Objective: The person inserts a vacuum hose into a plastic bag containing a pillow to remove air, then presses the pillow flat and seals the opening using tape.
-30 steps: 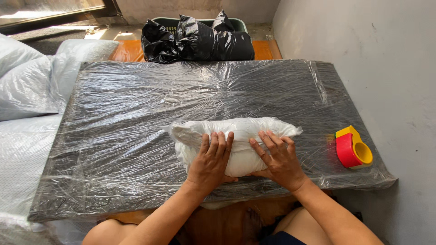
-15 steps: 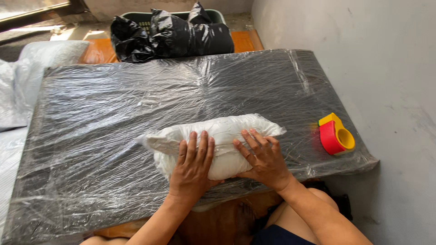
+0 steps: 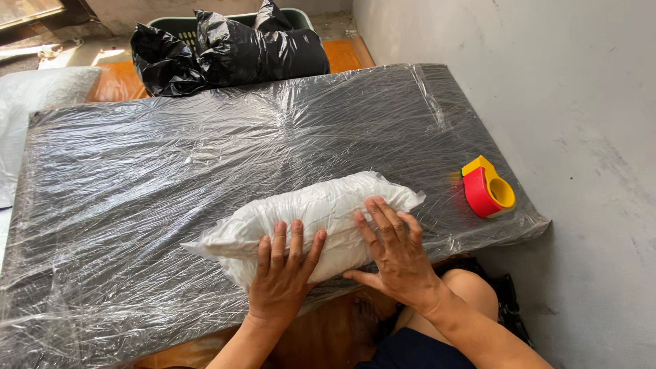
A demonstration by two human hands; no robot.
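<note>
Film-wrapped table (image 3: 171,157): white bundle (image 3: 321,212), tape dispenser (image 3: 488,187)

This is looking like a rough home packing corner, where a low table (image 3: 171,171) wrapped in clear film is sitting against a bare grey concrete wall (image 3: 547,82), black rubbish bags (image 3: 225,51) are filling a green basket (image 3: 171,22), and a red-and-yellow tape dispenser (image 3: 488,188) is lying ready.

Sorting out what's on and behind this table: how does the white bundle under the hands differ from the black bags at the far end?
The white bundle is pale and lies on the plastic-wrapped table; the black bags are dark and glossy, heaped in a green basket beyond it. The left hand and right hand press flat on the bundle; nothing touches the bags. Both look soft and wrapped in plastic.
</note>
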